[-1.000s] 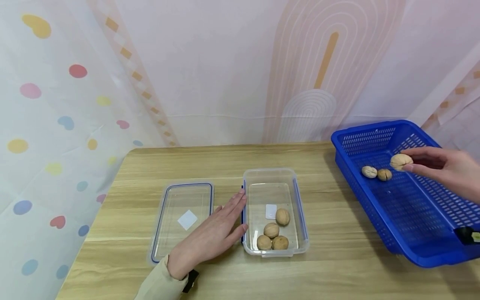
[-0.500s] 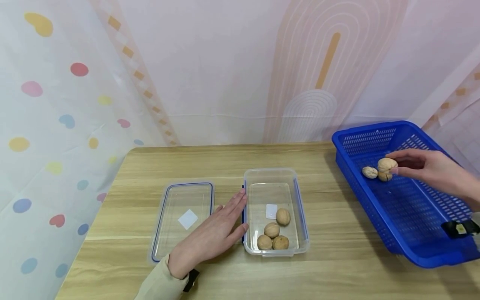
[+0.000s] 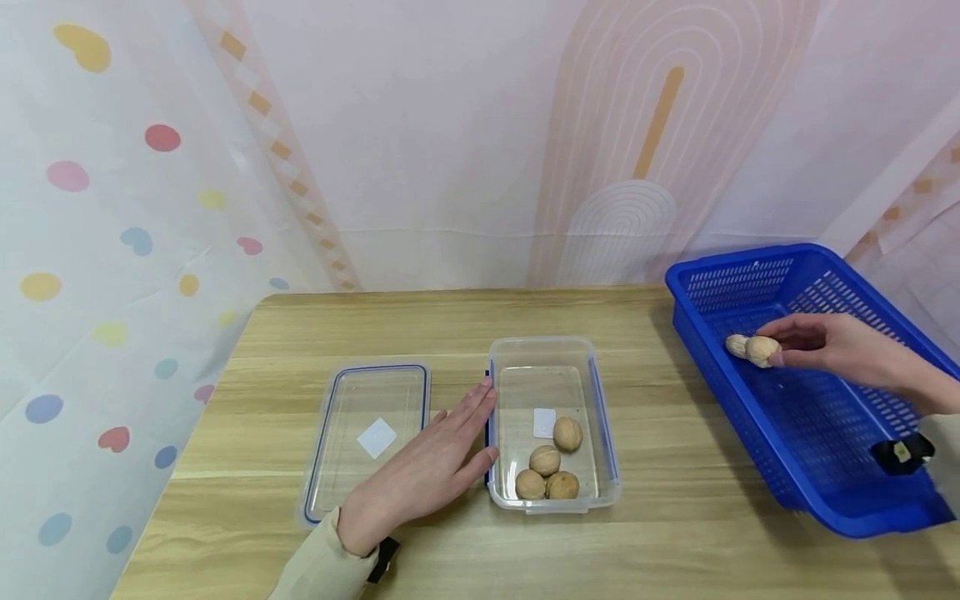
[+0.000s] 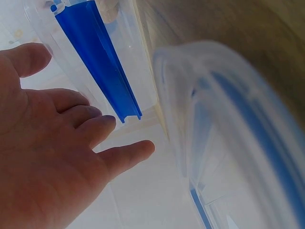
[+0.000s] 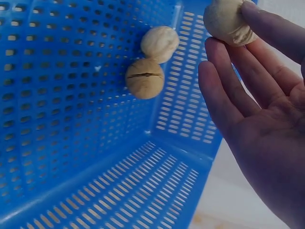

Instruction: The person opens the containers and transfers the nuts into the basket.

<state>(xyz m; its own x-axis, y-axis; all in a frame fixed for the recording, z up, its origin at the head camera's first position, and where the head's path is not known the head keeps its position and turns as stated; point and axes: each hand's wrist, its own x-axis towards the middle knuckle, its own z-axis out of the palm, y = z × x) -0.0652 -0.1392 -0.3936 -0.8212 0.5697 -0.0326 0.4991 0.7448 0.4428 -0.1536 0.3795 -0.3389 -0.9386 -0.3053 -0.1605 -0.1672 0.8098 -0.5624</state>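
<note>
My right hand (image 3: pixel 840 346) pinches a walnut (image 3: pixel 762 352) between thumb and fingertips over the blue basket (image 3: pixel 731 417). Two other walnuts lie in that basket: a pale one (image 5: pixel 160 44) and a darker one (image 5: pixel 144 81) with a split across it. In the head view the held walnut hides the split one and partly covers the pale one. Several walnuts (image 3: pixel 567 434) sit near the front of a clear plastic box (image 3: pixel 606 442). With fingers extended, my left hand (image 3: pixel 423 468) rests against the box's left side, by a blue clip (image 4: pixel 95 57).
Left of the box, the clear lid (image 3: pixel 341 450) with a blue seal lies flat on the wooden table (image 3: pixel 645 533), partly under my left hand. A white label (image 3: pixel 544 422) shows in the box. Patterned cloth (image 3: pixel 450 150) hangs behind the table.
My right hand has moved left and lower over the basket with its walnut, coming in front of the two lying there. The left hand and the box stay where they were.
</note>
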